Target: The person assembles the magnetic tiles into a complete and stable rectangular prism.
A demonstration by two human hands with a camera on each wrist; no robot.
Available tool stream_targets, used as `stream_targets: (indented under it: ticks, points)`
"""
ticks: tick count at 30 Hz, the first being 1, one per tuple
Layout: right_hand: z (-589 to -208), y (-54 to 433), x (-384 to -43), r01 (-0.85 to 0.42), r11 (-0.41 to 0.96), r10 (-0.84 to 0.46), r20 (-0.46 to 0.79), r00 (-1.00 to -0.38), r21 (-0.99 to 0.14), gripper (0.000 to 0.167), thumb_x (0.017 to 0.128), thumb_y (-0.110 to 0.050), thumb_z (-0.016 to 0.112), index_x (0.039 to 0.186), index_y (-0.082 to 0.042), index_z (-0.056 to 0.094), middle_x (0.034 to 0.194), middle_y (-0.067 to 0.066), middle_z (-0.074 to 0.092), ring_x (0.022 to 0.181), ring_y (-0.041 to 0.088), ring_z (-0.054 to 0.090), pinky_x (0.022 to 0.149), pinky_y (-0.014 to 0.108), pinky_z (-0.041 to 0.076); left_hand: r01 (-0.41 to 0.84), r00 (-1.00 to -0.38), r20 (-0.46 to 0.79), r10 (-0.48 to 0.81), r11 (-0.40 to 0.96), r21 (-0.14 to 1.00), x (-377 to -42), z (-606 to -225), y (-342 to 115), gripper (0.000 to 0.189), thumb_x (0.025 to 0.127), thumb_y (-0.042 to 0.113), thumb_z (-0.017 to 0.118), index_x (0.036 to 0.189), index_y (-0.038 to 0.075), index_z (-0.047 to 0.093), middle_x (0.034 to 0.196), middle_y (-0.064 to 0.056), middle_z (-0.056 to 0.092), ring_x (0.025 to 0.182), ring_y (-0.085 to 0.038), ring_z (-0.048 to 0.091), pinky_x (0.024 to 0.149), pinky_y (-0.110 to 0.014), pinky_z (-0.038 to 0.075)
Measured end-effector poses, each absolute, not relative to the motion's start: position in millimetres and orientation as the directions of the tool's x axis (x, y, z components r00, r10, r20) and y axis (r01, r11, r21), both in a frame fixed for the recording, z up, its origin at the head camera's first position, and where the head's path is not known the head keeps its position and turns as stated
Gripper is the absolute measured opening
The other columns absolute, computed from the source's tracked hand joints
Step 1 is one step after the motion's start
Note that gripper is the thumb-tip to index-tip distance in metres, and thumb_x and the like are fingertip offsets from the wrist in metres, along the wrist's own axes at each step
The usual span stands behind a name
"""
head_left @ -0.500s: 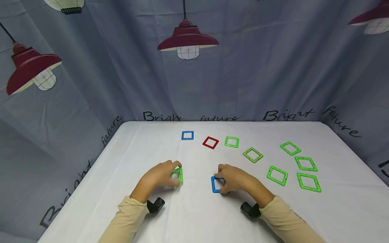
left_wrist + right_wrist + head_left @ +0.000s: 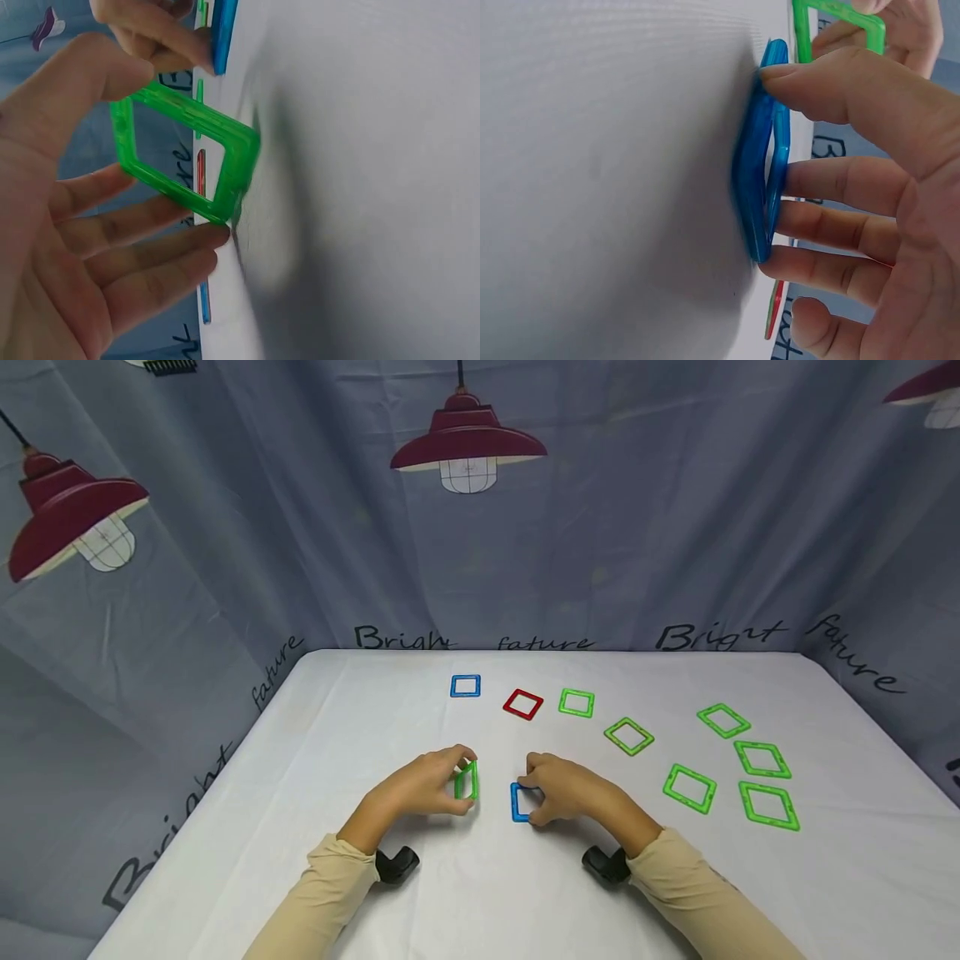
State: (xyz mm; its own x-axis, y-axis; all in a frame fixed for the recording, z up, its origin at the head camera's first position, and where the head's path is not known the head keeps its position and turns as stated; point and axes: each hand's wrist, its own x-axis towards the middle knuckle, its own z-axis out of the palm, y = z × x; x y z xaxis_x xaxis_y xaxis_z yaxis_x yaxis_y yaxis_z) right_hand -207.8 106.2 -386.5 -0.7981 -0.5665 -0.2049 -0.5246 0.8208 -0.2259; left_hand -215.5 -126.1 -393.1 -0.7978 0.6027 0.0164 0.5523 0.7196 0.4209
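Note:
My left hand (image 2: 423, 785) pinches a green square-frame tile (image 2: 475, 781) between thumb and fingers, and the tile stands on edge. In the left wrist view the green tile (image 2: 236, 169) is held near its corners, with its lower edge close to the white surface. Across a small gap, my right hand (image 2: 573, 789) grips a blue square-frame tile (image 2: 515, 802) by opposite edges. In the right wrist view the blue tile (image 2: 751, 165) lies low and slightly tilted against the tabletop, thumb on one side and fingertips on the other. The two tiles are apart.
Along the back of the white table (image 2: 360, 710) lie another blue tile (image 2: 465, 695), a red tile (image 2: 516, 713) and a green tile (image 2: 575, 714). A yellow-green tile (image 2: 640, 728) sits right of them. Several green tiles lie at the right, one of them nearest my right forearm (image 2: 688, 806).
My left hand has moved right with the green tile, which now stands more upright. The right hand has slid the blue tile slightly left. The gap between the two tiles has narrowed.

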Motion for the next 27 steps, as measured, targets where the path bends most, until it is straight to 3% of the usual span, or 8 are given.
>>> stream_targets:
  ticks: [4,16,27]
  points:
    - [-386.0,100.1,-212.1,-0.522,0.824,-0.562,-0.207,-0.801,-0.222,0.053,0.071,-0.028,0.076,0.119,-0.009,0.062,0.095,-0.001,0.050,0.084,0.011,0.044,0.071,0.026,0.041,0.539,-0.793,0.020,0.609,0.687,0.487,-218.9,-393.9,-125.6,0.056,0.073,0.030,0.070,0.120,0.011,0.045,0.113,-0.004,0.059,0.103,-0.014,0.059,0.086,-0.030,0.045]
    - [-389.5,95.4,-222.7,-0.574,0.806,-0.591,-0.151,-0.792,-0.146,0.051,0.067,-0.033,0.076,0.111,-0.011,0.066,0.094,-0.002,0.051,0.079,0.011,0.045,0.073,0.031,0.041,0.479,-0.772,0.003,0.635,0.579,0.659,-227.0,-390.1,-122.4,0.056,0.077,0.025,0.070,0.123,0.008,0.043,0.116,-0.003,0.056,0.104,-0.016,0.061,0.088,-0.027,0.046]
    - [-389.2,101.0,-233.4,-0.626,0.768,-0.639,-0.093,-0.764,-0.134,0.050,0.066,-0.038,0.074,0.108,-0.011,0.067,0.092,-0.001,0.054,0.080,0.011,0.049,0.077,0.033,0.042,0.509,-0.760,0.044,0.649,0.551,0.661,-238.9,-403.1,-119.9,0.062,0.077,0.021,0.067,0.130,0.012,0.038,0.120,-0.005,0.052,0.105,-0.012,0.058,0.089,-0.026,0.045]
